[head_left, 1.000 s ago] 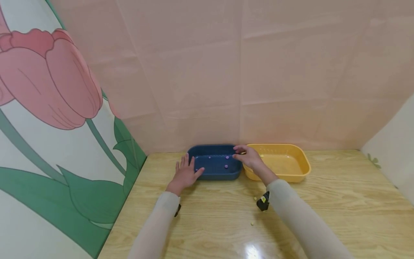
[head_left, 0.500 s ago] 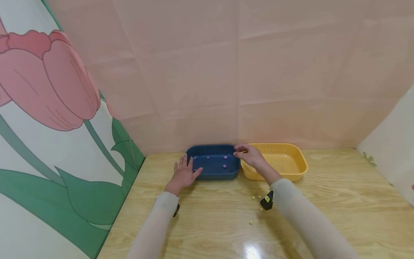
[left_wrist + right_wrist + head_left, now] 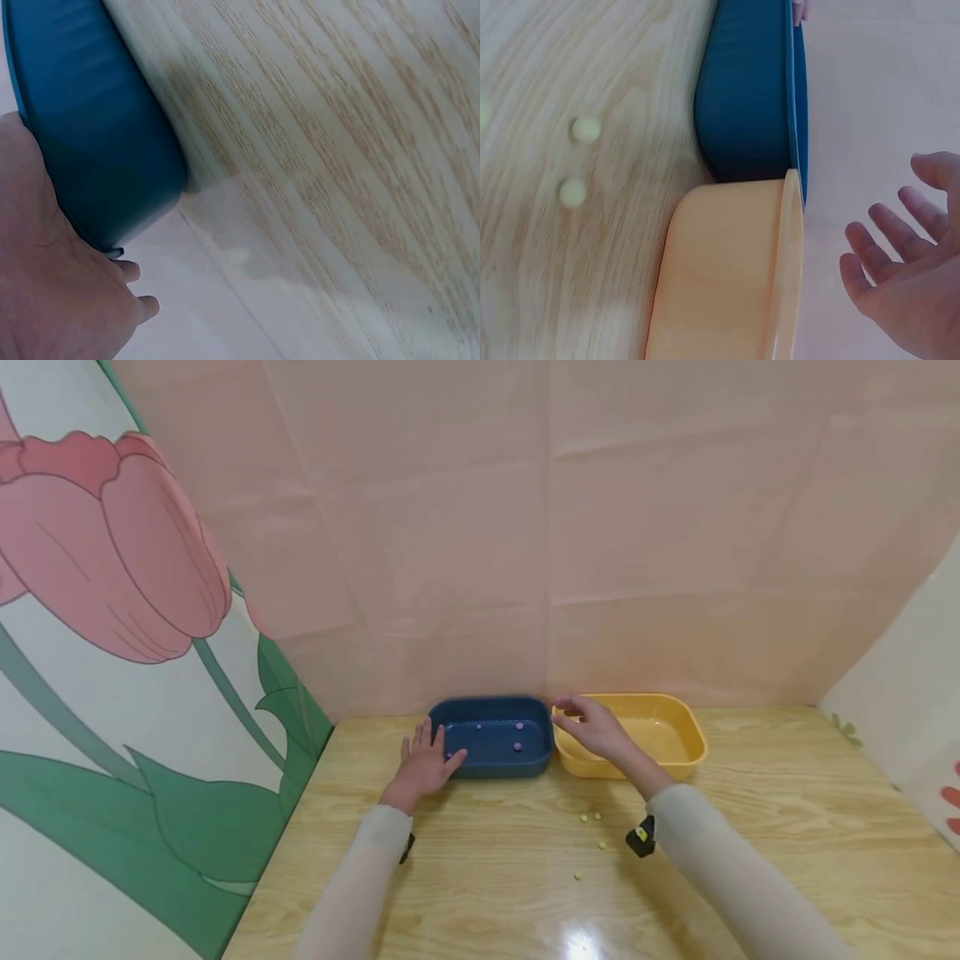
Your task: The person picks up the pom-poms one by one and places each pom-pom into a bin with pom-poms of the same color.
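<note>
My left hand (image 3: 422, 767) rests at the left end of the blue tray (image 3: 491, 771), its fingers spread and straight over the rim. Inside that tray lie several small purple balls (image 3: 517, 747). Above the left end of the yellow tray (image 3: 678, 769) hovers my right hand (image 3: 600, 732). In the right wrist view its fingers (image 3: 889, 232) are loosely bent and apart, with nothing seen between them. Both trays stand side by side, touching at their ends. Part of the yellow tray's inside is hidden behind the right hand.
Several small pale yellow balls (image 3: 577, 876) lie loose on the wooden table (image 3: 487, 877) in front of the trays. A pink sheet (image 3: 450, 568) hangs directly behind them. To the left stands a wall with a painted tulip (image 3: 150, 552).
My right hand has shifted right, from the gap between the trays to over the yellow tray. More yellow balls show on the table beside its wrist. The left hand stays put.
</note>
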Demonstrator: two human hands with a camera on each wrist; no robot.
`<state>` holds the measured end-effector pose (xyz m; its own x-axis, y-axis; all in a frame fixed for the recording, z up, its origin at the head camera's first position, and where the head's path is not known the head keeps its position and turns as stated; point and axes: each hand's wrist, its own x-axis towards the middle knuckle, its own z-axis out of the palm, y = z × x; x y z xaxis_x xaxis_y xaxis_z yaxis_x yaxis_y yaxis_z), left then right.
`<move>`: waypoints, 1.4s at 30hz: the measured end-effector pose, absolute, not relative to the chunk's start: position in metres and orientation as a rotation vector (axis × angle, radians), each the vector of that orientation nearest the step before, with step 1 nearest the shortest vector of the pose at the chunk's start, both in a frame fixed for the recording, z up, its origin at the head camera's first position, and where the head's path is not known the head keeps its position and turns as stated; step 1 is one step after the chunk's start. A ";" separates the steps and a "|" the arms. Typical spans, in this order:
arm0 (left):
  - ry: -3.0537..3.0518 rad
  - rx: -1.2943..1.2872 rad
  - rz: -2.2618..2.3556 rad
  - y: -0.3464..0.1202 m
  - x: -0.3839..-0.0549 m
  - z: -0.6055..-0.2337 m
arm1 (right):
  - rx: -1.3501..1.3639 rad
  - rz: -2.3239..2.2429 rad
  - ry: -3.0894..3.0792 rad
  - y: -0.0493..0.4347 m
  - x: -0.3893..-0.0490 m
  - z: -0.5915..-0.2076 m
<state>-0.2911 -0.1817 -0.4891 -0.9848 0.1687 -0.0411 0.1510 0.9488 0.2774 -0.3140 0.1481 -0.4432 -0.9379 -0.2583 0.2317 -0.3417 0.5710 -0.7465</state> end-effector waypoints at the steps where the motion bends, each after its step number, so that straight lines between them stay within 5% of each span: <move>1: 3.037 0.248 0.426 -0.182 -0.291 -0.488 | 0.548 1.278 -2.695 0.150 -0.312 -0.443; 20: 3.029 0.245 0.433 -0.182 -0.292 -0.492 | 0.804 0.809 -2.674 0.189 -0.284 -0.447; 42: 3.041 0.254 0.445 -0.183 -0.290 -0.493 | 0.627 0.469 -2.819 0.252 -0.265 -0.470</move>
